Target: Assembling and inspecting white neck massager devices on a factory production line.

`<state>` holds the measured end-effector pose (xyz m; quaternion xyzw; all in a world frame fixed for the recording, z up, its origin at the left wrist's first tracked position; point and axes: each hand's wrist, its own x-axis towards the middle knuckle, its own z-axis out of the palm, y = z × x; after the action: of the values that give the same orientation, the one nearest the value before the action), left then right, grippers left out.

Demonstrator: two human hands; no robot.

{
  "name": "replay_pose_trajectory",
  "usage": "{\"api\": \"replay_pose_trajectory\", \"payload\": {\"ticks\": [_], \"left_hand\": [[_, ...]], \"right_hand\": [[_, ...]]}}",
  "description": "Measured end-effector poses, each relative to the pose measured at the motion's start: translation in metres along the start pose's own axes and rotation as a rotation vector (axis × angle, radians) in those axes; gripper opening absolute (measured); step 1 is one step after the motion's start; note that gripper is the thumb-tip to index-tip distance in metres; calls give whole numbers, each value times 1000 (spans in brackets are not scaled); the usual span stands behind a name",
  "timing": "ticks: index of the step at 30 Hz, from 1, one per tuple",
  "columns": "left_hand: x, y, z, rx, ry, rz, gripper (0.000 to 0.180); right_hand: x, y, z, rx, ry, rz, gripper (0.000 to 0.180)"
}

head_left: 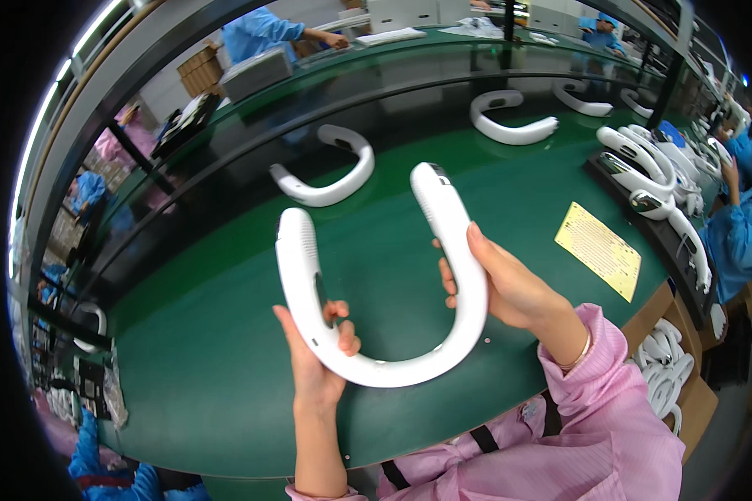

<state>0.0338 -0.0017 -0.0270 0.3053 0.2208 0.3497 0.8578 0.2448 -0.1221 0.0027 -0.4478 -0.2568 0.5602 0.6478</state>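
A white U-shaped neck fan (409, 373) is held up above the green work table, its two ends pointing away from me. My left hand (319, 355) is closed on its left arm near the bend, fingers curled to the inner side by a dark oval panel. On the right arm, my right hand (510, 284) grips with the thumb on top and fingertips showing inside the U. Rows of fine slots show near both ends of the fan.
Another neck fan (334, 194) lies behind mine; a further one (518, 134) lies farther right. A yellow printed sheet (597, 250) is on the table (200, 367). Several fans fill a dark tray (685, 271) beside a co-worker in blue (739, 238). A cardboard box (700, 409) holds white parts.
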Motion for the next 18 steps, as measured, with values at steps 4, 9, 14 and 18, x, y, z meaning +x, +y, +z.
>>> {"api": "replay_pose_trajectory", "payload": {"ticks": [4, 9, 14, 18], "left_hand": [[7, -5, -5, 93, -8, 23, 62], [7, -7, -2, 351, 31, 99, 58], [10, -6, -1, 385, -56, 38, 42], [8, -2, -9, 341, -61, 27, 28]], "right_hand": [[8, 6, -1, -146, 131, -82, 54], [67, -4, -30, 57, 282, -198, 25], [164, -46, -107, 380, 462, -285, 43], [210, -37, -145, -150, 413, 86, 42]]}}
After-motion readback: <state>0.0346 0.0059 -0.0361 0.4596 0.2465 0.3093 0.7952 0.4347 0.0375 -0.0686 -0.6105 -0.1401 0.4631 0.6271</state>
